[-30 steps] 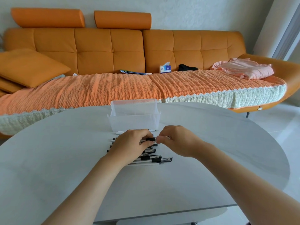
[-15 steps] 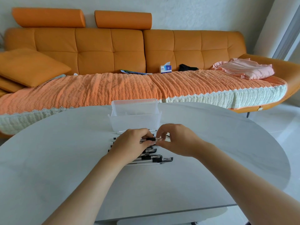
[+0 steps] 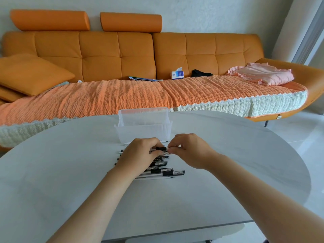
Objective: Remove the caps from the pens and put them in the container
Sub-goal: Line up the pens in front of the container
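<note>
A clear container [image 3: 143, 132] stands just behind a row of pens [image 3: 163, 172], where left hand [image 3: 140, 153] and right hand [image 3: 191, 151] grip one pen [image 3: 161, 149]. Bare table [image 3: 70, 172] spreads either side.

Bright, soft daylight, strongest at right; faint shadows on the table [image 3: 228, 172]; wide-angle bowing toward the edges.

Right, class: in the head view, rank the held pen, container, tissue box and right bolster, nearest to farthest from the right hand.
1. Pen: pinched by the right hand itself.
2. Container: just beyond it, slightly left, on the table.
3. Tissue box: on the sofa.
4. Right bolster: atop its back, farthest.
</note>
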The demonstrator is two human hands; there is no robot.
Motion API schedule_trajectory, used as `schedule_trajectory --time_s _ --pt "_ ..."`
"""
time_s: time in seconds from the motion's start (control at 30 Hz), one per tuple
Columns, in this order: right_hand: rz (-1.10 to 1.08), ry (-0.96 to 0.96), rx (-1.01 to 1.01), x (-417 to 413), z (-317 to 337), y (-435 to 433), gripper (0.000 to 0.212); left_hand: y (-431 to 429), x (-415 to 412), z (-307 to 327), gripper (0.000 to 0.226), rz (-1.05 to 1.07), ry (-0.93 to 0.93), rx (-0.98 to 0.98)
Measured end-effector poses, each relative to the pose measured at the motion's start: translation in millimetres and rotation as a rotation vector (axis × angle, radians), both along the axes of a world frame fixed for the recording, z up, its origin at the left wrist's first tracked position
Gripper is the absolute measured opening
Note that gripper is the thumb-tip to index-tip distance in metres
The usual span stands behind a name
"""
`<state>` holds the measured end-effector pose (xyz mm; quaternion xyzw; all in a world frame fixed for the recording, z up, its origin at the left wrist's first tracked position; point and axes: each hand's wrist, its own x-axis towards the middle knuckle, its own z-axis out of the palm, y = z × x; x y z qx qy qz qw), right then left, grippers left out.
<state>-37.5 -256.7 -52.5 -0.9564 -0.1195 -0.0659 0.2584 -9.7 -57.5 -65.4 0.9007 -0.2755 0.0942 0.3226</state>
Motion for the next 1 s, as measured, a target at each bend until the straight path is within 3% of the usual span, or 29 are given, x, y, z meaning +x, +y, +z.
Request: schedule_trajectory --time_s 0.13,0.3,0.5,0.73,1.0 --pt "-0.043 0.146 0.162 4 1 -5 0.013 -3 0 -1 0.009 -0.035 -0.143 0.048" --pt "-0.138 0.116 0.217 7 4 -26 0.020 -8 1 -4 0.010 0.014 -0.125 -0.008" --pt "-0.379 0.136 -0.094 16 -16 -45 0.029 -9 5 -10 0.021 0.058 -0.075 0.019" --pt "-0.332 0.118 -0.176 23 -22 -34 0.019 -10 2 -10 0.023 0.092 -0.121 0.096" --pt "-0.155 -0.021 -0.025 20 -9 -24 0.006 -4 8 -9 0.020 0.093 -0.132 0.033"
